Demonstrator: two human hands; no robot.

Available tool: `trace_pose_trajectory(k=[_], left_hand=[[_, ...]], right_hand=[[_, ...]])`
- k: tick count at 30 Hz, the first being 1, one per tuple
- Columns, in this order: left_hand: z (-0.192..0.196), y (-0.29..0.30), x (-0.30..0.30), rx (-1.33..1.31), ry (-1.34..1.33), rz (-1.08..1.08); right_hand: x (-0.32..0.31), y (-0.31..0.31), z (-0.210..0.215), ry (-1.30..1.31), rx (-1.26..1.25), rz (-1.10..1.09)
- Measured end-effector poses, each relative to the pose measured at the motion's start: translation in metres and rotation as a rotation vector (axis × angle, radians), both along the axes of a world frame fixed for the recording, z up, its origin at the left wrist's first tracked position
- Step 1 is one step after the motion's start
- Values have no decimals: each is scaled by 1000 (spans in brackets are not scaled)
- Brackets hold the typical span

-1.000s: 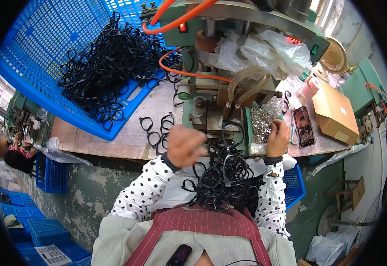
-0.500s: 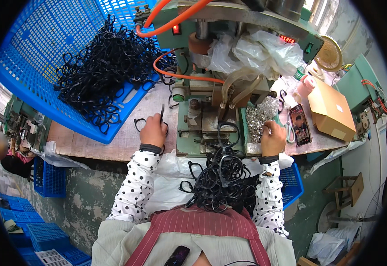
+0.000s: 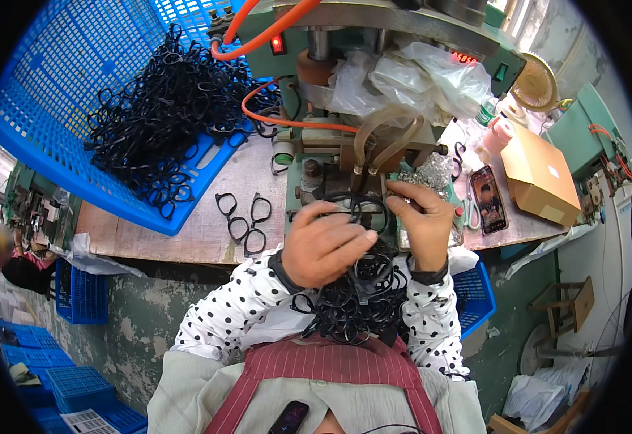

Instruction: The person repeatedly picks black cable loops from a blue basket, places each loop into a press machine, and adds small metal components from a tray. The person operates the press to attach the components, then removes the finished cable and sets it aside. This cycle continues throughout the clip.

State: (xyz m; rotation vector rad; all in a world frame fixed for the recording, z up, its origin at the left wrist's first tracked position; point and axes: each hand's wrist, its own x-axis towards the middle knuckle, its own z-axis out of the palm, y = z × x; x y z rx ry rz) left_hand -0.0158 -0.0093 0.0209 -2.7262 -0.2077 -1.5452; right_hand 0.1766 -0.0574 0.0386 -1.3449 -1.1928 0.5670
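A black eyeglass frame (image 3: 381, 223) sits upright at the jig (image 3: 330, 210) of a green press, partly covered by my left hand (image 3: 325, 249). That hand's fingers are stretched out and apart in front of the frame. Beside the frame's right side, my right hand (image 3: 428, 220) has its thumb and forefinger brought close together; anything between the tips is too small to make out. Below both hands, a heap of black eyeglass frames (image 3: 356, 307) lies on my lap. Two eyeglass frames (image 3: 260, 208) rest on the table to the left. Small shiny clear pieces (image 3: 432, 173) lie in a tray behind my right hand.
A large blue basket (image 3: 41, 137) full of black frames stands at the left. Orange hoses (image 3: 294, 124) and plastic bags (image 3: 432, 79) hang on the press. Right of it lie scissors (image 3: 471, 210), a phone (image 3: 489, 199) and a cardboard box (image 3: 540, 177).
My left hand has let go of an eyeglass frame on the left table and moved right to the press. My right hand has left the tray of shiny pieces and come to the frame.
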Motion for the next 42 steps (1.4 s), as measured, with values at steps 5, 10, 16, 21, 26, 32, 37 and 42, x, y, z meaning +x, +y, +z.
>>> trace_pose_trajectory(k=[5, 10, 16, 21, 26, 32, 37, 42], left_hand=[[-5, -2, 11, -105, 7, -176], [-16, -4, 9, -82, -7, -214], [-8, -14, 0, 13, 44, -320], [-3, 7, 12, -44, 175, -401], [-1, 17, 12, -99, 249, -429], [-9, 17, 12, -94, 267, -405], [-8, 10, 10, -168, 263, -399], [-33, -52, -40, -466, -18, 152]], right_hand=[[-21, 6, -5, 163, -31, -29], [-29, 20, -7, 154, 16, -94], [-38, 28, -6, 269, 70, -84], [6, 31, -30, 85, 40, -194], [108, 21, -102, -483, -292, -524], [99, 7, -114, -851, -104, -449], [111, 14, -133, -759, -33, -463], [92, 12, -117, -912, -204, -446]])
